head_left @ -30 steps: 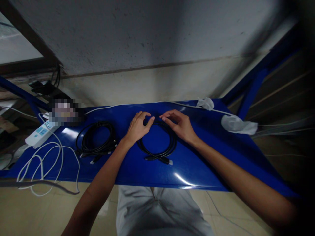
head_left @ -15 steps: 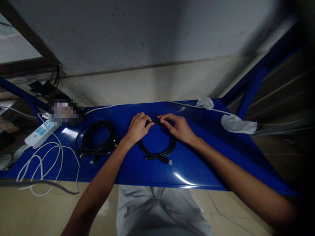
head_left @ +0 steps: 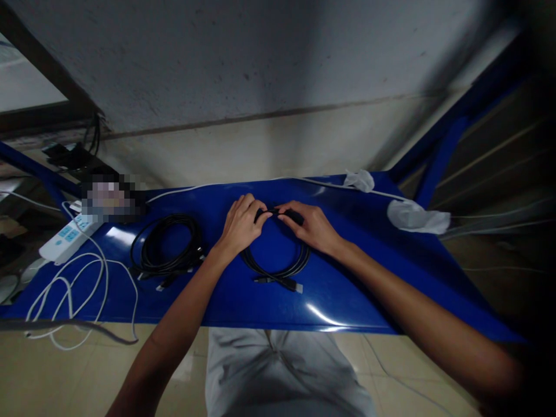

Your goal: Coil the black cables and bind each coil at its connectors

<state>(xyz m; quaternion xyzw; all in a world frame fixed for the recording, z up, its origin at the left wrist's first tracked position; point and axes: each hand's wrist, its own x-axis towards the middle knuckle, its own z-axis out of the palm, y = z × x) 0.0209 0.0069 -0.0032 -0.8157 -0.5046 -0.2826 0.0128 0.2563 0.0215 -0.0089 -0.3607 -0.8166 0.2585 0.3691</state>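
A black cable coiled into a ring (head_left: 278, 270) lies in the middle of the blue table (head_left: 347, 289), its two plug ends pointing toward me. My left hand (head_left: 240, 226) and my right hand (head_left: 309, 227) meet at the far side of the ring. Both pinch the coil's far strands, fingers curled around them. A second black coiled cable (head_left: 167, 252) lies to the left, untouched.
A white power strip (head_left: 65, 236) and its looped white cord (head_left: 73, 289) sit at the table's left end. Crumpled white cloths (head_left: 417, 217) lie at the right rear. A thin white wire runs along the back edge. The wall stands just behind.
My two hands have come together from hovering apart above the ring and closed their fingers on its far strands. The coil stays on the table.
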